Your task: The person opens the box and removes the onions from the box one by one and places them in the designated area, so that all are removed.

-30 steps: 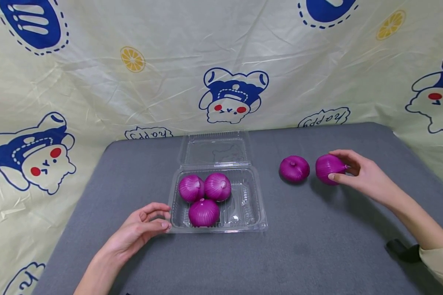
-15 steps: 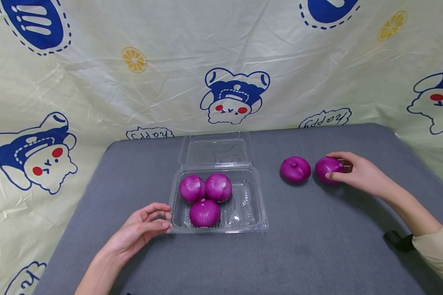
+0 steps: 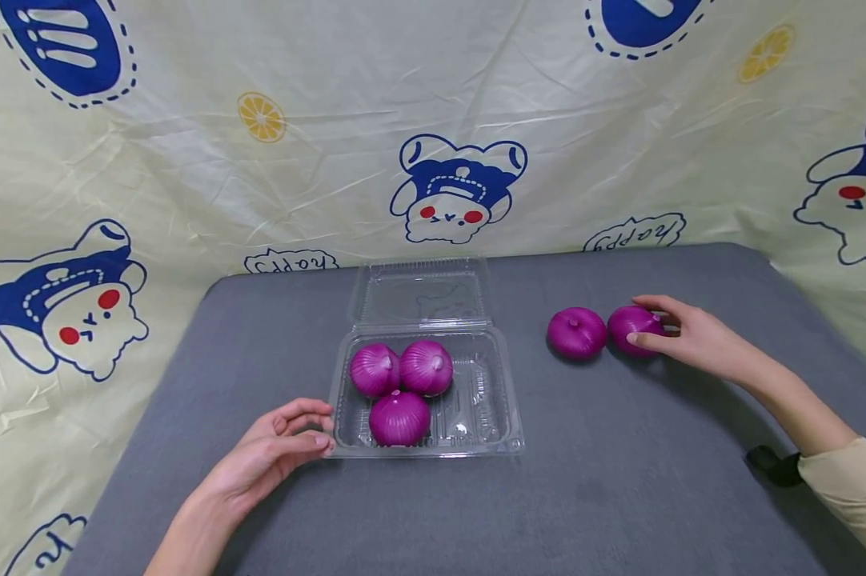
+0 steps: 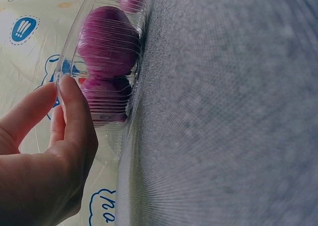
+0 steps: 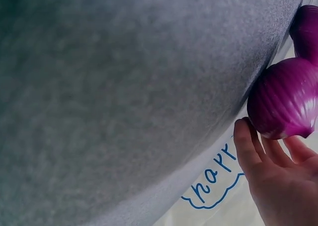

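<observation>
My left hand pinches the near left rim of a clear plastic clamshell box between thumb and fingers; the left wrist view shows the grip close up. In the box's left half sit three purple onions, bunched together. On the right, my right hand has its thumb and fingers around the sides of a purple onion resting on the table. Touching or nearly touching that onion is another purple onion to its left. The right wrist view shows the held onion with its pointed tip towards the palm.
The box's transparent lid lies folded back towards the rear. Grey cloth covers the table. Behind it hangs a cream curtain with blue cartoon prints. A black strap sits under the right sleeve's cuff.
The right hand has lowered its onion and shifted it left, up to the neighbouring onion; the onion's tip has turned more upward. My left hand and the box have stayed put.
</observation>
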The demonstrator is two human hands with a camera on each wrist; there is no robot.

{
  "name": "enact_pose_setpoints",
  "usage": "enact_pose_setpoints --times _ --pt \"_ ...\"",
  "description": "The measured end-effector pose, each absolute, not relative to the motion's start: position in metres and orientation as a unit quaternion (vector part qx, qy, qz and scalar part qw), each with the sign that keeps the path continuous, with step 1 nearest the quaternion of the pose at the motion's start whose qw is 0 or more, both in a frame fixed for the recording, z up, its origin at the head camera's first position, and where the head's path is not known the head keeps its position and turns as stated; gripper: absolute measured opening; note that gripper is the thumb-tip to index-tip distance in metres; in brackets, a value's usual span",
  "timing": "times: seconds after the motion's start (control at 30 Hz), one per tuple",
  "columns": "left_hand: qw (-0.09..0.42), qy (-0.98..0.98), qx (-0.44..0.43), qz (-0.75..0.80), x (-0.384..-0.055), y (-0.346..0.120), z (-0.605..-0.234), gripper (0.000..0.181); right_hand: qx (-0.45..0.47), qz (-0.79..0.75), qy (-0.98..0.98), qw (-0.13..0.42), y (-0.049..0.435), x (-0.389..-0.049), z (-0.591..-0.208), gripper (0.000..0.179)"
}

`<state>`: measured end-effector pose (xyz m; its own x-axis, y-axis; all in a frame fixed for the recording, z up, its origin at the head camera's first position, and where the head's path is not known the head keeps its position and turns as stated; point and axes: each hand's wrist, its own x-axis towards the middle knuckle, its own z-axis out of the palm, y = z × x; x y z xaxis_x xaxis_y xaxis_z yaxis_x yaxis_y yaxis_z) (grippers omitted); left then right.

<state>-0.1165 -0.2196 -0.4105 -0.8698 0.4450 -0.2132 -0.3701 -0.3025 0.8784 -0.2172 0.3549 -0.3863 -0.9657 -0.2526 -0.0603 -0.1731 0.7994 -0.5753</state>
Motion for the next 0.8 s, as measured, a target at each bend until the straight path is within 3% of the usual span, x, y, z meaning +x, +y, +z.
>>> enact_pose_setpoints --times 0.3,0.8 --pt "0.251 0.532 0.034 0.808 -0.116 -0.220 -0.411 0.034 -0.123 -0.315 0.939 0.067 0.357 -0.217 -0.387 0.073" --pt "0.252 0.530 0.030 0.809 -0.116 -0.219 -0.411 0.034 -0.108 -0.329 0.937 -0.040 0.342 -0.201 -0.372 0.059"
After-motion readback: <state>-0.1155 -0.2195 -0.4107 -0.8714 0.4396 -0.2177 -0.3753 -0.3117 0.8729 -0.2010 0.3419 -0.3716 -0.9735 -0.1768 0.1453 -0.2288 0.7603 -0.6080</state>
